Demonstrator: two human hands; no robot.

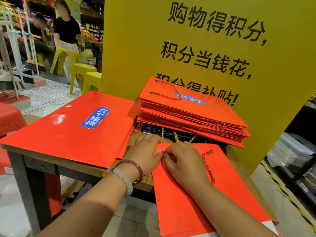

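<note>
Currently the red bag (196, 202) is laid flat on the worktop (68, 162), its bottom end overhanging the near edge, below the grips. Its mouth edge is pinched by both. The left grip (145, 151) is clenched on the corner, and the right grip (183, 162) nips the same edge just beside it, fingertips meeting the left thumb.

Step judged: the mouth edge is being parted, or a cord hole worked; which cannot be told.

The red cord (207, 166) lies slack, right of the right grip. The paper should be pinned by the left grip while small pulls are made, so that creasing and tearing are avoided.

Beyond the grips, gold cords (176, 135) show under the stack of red bags (191, 115). Left of the grips, another flat bag (77, 127) is noted.
</note>
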